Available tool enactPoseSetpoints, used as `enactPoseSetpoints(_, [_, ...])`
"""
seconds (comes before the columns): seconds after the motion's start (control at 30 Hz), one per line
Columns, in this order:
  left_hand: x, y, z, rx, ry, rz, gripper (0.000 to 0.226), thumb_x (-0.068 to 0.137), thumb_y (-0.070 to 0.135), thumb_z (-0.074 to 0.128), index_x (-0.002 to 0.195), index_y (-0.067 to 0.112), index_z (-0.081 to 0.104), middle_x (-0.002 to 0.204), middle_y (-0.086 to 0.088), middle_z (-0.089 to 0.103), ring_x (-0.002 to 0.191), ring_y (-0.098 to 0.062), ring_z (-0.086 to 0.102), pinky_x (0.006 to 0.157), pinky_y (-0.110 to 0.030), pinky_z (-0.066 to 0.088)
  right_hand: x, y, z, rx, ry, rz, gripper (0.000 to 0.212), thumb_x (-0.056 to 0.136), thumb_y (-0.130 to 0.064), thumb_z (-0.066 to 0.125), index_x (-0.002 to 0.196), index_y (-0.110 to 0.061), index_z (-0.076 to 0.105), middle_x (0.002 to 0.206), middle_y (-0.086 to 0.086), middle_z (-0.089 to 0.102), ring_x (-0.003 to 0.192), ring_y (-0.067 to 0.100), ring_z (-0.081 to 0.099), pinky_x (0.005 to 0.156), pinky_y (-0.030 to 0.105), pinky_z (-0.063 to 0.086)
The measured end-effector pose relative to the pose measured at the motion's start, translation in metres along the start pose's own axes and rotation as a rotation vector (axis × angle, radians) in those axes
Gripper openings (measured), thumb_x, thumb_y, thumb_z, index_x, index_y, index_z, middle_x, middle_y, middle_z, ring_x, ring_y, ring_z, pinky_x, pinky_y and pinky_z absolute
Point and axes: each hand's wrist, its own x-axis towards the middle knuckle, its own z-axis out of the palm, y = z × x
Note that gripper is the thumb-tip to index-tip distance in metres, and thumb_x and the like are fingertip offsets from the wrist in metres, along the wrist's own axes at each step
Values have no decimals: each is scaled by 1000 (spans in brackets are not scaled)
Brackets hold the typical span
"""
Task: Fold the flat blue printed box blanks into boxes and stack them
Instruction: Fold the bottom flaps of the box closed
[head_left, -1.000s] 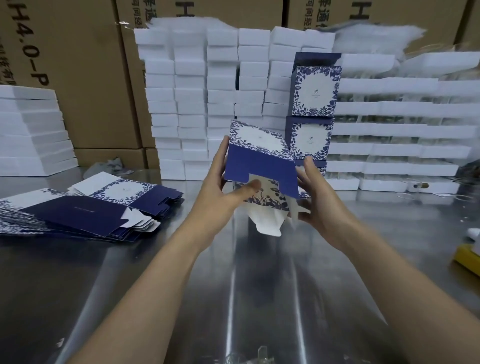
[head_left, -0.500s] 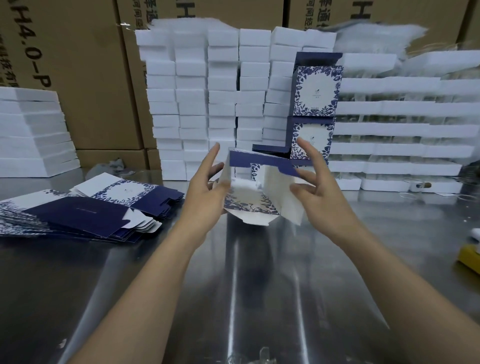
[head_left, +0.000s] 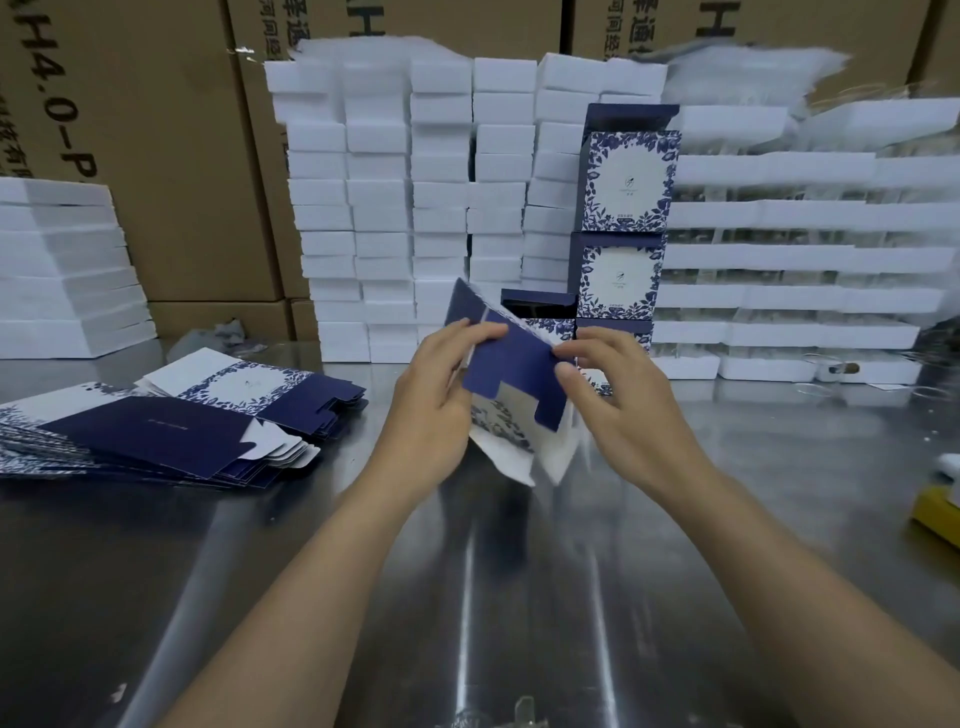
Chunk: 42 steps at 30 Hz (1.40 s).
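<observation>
The half-formed box (head_left: 511, 384) is held over the steel table (head_left: 467, 597), just in front of the stack of finished boxes (head_left: 628, 182). The left hand (head_left: 436, 410) grips its left edge, fingers curled over the navy flap. The right hand (head_left: 623, 410) pinches the flap's right corner. The smooth, thin card is probably light, springy and easily creased, so hold it at the scored folds. The flat blanks (head_left: 171, 421) lie well left of the stack.

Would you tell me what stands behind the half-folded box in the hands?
A stack of finished blue printed boxes in front of white foam blocks. The half-folded box and right hand cover the stack's lowest boxes.
</observation>
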Motion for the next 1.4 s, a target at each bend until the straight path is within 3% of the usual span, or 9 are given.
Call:
enactPoseSetpoints(0.13, [-6, 5, 6, 294, -135, 180, 88, 86, -20, 39, 139, 44, 64, 161, 14, 43, 148, -7, 40, 116, -39, 44, -3, -5, 1, 38, -41, 47, 67, 78, -81, 67, 137, -53, 47, 136, -29, 52, 127, 3, 56, 100, 45, 55])
enactPoseSetpoints(0.33, [-6, 9, 4, 288, -90, 285, 85, 92, -19, 47, 151, 42, 51, 147, 16, 56, 136, 2, 51, 108, -29, 50, 1, 3, -10, 225, -193, 89, 103, 64, -76, 86, 151, -62, 33, 147, -36, 49, 137, -6, 48, 107, 24, 46])
enactPoseSetpoints(0.5, [-5, 13, 3, 238, 67, 309, 46, 102, -8, 52, 128, 24, 71, 123, 16, 72, 118, 3, 63, 93, -14, 48, 1, 8, -11, 249, -158, 164, 78, 68, -54, 94, 128, -67, 45, 118, -38, 63, 109, -9, 64, 83, 18, 57])
enactPoseSetpoints(0.7, [-8, 21, 7, 122, 88, 294, 35, 104, 0, 57, 120, 24, 76, 117, 22, 74, 117, -3, 68, 89, -19, 54, 2, 11, -9, -132, -167, 367, 56, 67, -82, 69, 91, -32, 67, 83, -10, 72, 75, 14, 69, 70, 42, 59])
enactPoseSetpoints(0.83, [-7, 27, 5, -181, 248, 185, 31, 106, 16, 55, 129, 35, 67, 126, 12, 72, 127, -8, 64, 91, -32, 59, 2, 9, -11, 83, -252, 551, 42, 93, -62, 59, 79, -22, 57, 61, -3, 62, 42, 18, 54, 49, 27, 38])
enactPoseSetpoints(0.97, [0, 13, -1, -120, 446, -117, 31, 104, 4, 50, 120, 25, 67, 107, 4, 70, 105, -15, 65, 93, -52, 55, 6, -4, -13, 427, -157, 709, 34, 100, -50, 57, 82, -21, 50, 51, -4, 51, 40, 13, 44, 47, 23, 29])
enactPoseSetpoints(1.07, [-2, 10, 2, -220, 479, -383, 39, 99, -8, 45, 117, 21, 64, 103, 3, 69, 95, -16, 63, 85, -44, 52, 11, -23, -17, 797, -66, 756, 35, 100, -50, 57, 81, -20, 54, 58, 0, 49, 44, 14, 45, 45, 24, 30])
enactPoseSetpoints(1.2, [-5, 16, 5, -493, 205, -689, 38, 100, -5, 54, 122, 24, 66, 114, 2, 75, 104, -14, 74, 91, -36, 59, 9, -44, -10, 1037, -169, 719, 47, 100, -51, 57, 67, -17, 54, 57, 2, 51, 44, 16, 46, 41, 24, 34])
enactPoseSetpoints(1.4, [-15, 34, 34, -702, -312, -530, 23, 82, 17, 64, 102, 22, 74, 91, 4, 74, 85, -12, 71, 94, -40, 52, 0, -52, 11, 1071, -122, 719, 54, 103, -44, 55, 54, -21, 48, 49, -2, 33, 39, 14, 31, 41, 24, 31])
